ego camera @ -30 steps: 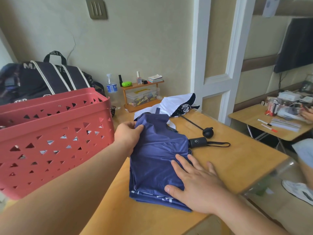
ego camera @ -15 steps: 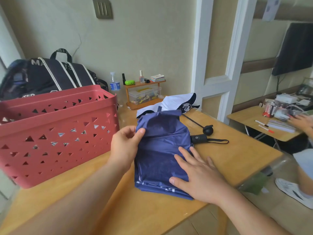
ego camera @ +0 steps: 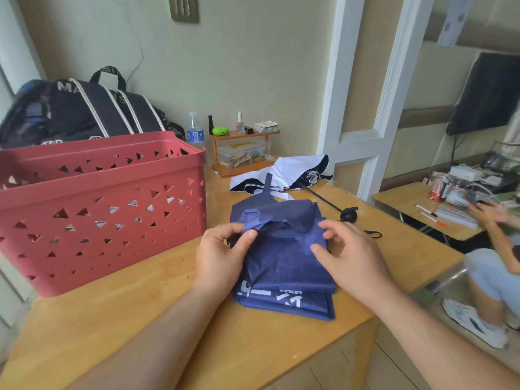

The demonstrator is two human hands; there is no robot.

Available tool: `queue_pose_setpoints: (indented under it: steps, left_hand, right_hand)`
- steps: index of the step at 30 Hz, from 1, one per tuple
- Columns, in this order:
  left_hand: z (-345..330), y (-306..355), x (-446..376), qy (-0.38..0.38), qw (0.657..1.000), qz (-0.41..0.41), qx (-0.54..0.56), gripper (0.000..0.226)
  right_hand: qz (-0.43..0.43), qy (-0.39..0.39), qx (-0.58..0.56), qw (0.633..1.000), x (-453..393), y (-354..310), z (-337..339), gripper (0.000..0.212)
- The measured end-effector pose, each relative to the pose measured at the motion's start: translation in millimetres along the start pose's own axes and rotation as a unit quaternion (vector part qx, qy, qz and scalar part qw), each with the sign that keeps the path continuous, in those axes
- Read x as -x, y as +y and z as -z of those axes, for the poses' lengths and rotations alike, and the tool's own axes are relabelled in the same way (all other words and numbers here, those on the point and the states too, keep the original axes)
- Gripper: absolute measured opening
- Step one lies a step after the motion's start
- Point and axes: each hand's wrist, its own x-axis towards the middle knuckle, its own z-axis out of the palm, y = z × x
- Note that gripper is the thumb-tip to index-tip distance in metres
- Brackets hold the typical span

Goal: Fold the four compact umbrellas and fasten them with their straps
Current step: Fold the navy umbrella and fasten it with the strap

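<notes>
A red basket (ego camera: 101, 209) stood at the left of the table (ego camera: 135, 319). Beside it, the left hand (ego camera: 222, 254) pinched a fold of the navy umbrella (ego camera: 284, 263), which lay flat at the table's centre. The right hand (ego camera: 351, 257), fingers loosely spread, touched the fabric. Behind lay a white umbrella (ego camera: 284, 175), partly open.

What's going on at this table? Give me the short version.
A person is folding a navy umbrella on the wooden table. The left hand pinches a fold of its canopy between thumb and fingers, and the right hand rests on the fabric with bent fingers. Its strap sticks up at the far end, not fastened. A white umbrella lies behind it, loose and unfolded, and a red basket stands to the left.
</notes>
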Motion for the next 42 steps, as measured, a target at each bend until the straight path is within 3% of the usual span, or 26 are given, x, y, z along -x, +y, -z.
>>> queue_pose_setpoints:
  steps: [7, 10, 13, 18, 23, 27, 34, 42]
  left_hand:
    - [3, -2, 0, -0.012, 1.000, -0.003, 0.012, 0.017]
    - [5, -4, 2, -0.011, 1.000, 0.014, 0.018, 0.010]
    - [8, -4, 2, -0.012, 0.999, 0.045, 0.027, 0.013]
    - [8, 4, 4, -0.043, 0.992, 0.080, 0.092, 0.020]
    - [8, 8, 9, -0.087, 0.992, 0.060, 0.067, 0.039]
    - [10, 18, 11, -0.066, 0.992, 0.055, 0.095, 0.022]
    - [10, 24, 14, -0.048, 0.991, 0.069, 0.100, 0.021]
    - [11, 24, 14, -0.005, 0.995, 0.060, 0.079, 0.022]
  right_hand:
    - [0.008, -0.042, 0.114, 0.993, -33, -27, -22, 0.061]
    - [0.003, -0.029, 0.159, 0.987, -40, -30, -27, 0.044]
    - [0.065, 0.021, 0.105, 0.992, -42, -25, -20, 0.015]
    - [0.137, 0.089, 0.018, 0.986, -44, -25, -1, 0.020]
    - [0.186, 0.077, 0.031, 0.979, -30, -21, 3, 0.020]
    - [0.132, 0.051, -0.025, 0.990, -17, -13, 1, 0.025]
    - [-0.020, -0.009, -0.224, 0.974, -9, -21, -3, 0.047]
    - [-0.030, 0.017, -0.201, 0.979, -17, -25, 1, 0.035]
